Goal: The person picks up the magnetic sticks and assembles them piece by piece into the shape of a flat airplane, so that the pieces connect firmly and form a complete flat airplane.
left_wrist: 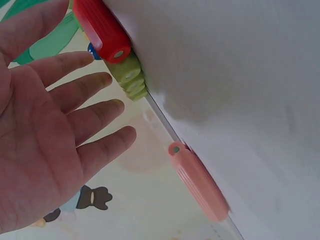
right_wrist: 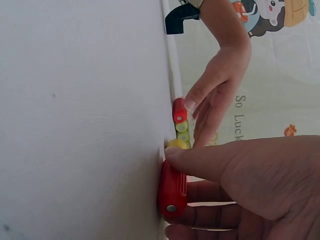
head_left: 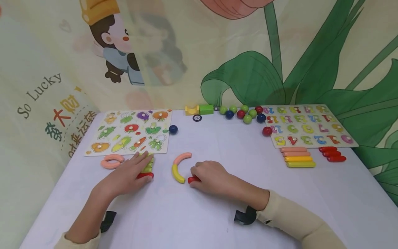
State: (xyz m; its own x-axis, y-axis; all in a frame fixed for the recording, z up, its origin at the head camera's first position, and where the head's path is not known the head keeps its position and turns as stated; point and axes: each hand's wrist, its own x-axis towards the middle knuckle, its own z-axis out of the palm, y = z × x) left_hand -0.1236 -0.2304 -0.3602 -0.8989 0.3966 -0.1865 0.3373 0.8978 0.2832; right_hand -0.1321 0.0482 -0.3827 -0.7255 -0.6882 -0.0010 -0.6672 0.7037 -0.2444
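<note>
My left hand (head_left: 125, 174) lies with straight fingers over a row of green sticks (head_left: 148, 163), and its thumb is by a red stick (head_left: 145, 175) at their near side. In the left wrist view the palm shows nothing held, with the red stick (left_wrist: 102, 32) and green sticks (left_wrist: 131, 75) beyond the fingertips. My right hand (head_left: 212, 176) pinches another red stick (head_left: 192, 180) on the table; the right wrist view shows that red stick (right_wrist: 172, 192) between thumb and fingers. Left of it, a curved pink piece (head_left: 182, 157) meets a curved yellow piece (head_left: 177, 174).
Two curved pink pieces (head_left: 111, 161) form a loop at left. A vegetable puzzle board (head_left: 118, 133) and a number board (head_left: 306, 124) stand at the back sides. Between them are several balls (head_left: 247, 119) and yellow and green blocks (head_left: 199, 110). More sticks (head_left: 298, 159) lie at right.
</note>
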